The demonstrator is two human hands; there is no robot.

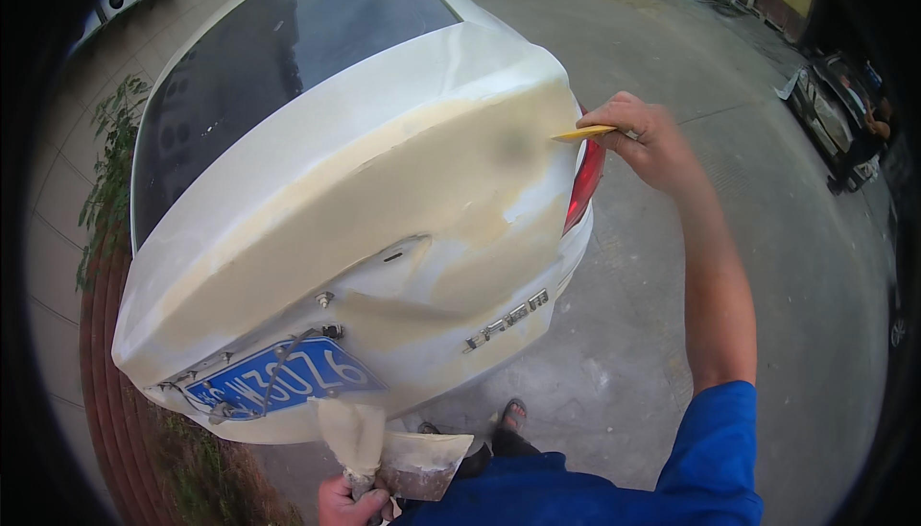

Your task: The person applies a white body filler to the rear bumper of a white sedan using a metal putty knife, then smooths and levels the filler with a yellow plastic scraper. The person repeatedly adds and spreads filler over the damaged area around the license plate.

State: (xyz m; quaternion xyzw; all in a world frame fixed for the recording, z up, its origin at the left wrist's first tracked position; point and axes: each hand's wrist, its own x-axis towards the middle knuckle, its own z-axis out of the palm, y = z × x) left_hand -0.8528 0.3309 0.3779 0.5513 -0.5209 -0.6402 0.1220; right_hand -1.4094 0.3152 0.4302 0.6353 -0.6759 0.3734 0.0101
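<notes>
In front of me is the rear of a white car, its trunk lid (384, 180) covered with broad smears of beige body filler. My right hand (641, 137) is raised by the lid's right edge, fingers pinched round a thin yellow spreader (583, 133). The spreader's tip is at the filler near the red tail light (586, 185). Low in front of my body, my left hand (353, 504) is closed round the handle of a putty knife (351, 435) caked with cream filler. A wide flat plate (427, 464), also smeared, sits beside it; how it is held is hidden.
A blue licence plate (283, 378) with loose wires across it is on the car's lower rear. Leafy plants (115, 156) and a reddish slatted strip (106, 363) run along the left. Far right, a person (863, 142) is beside another vehicle on the concrete ground (767, 267).
</notes>
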